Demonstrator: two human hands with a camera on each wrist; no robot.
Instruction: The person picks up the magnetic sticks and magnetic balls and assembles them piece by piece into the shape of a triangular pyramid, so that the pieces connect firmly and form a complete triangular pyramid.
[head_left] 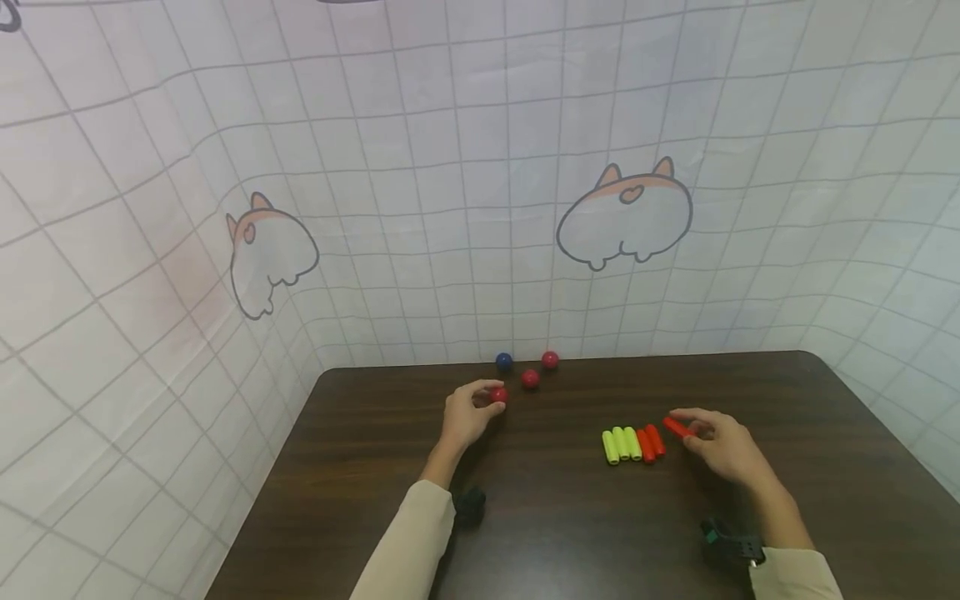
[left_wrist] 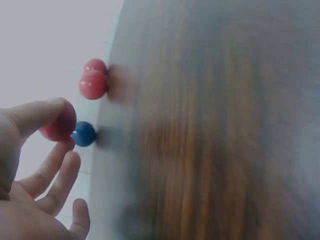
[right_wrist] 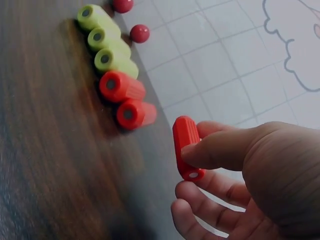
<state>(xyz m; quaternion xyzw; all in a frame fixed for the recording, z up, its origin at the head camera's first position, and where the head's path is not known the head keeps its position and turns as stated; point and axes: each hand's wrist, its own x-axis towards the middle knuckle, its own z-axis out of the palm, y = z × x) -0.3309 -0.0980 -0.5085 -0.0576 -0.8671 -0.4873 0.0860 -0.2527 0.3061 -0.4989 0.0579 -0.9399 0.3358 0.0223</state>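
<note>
Five yellow-green and red cylinders (head_left: 634, 444) are lined up; not yet released: ribbed red cylinder (right_wrist: 187, 140), pinched by right hand (head_left: 722, 443) beside them; glossy red ball (head_left: 499, 396), pinched by left hand (head_left: 467, 414).

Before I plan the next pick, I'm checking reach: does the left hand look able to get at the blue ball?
Probably yes, once empty: the left hand pinches a red ball, but the blue ball sits just beyond, with nothing else seemingly in the way.
</note>
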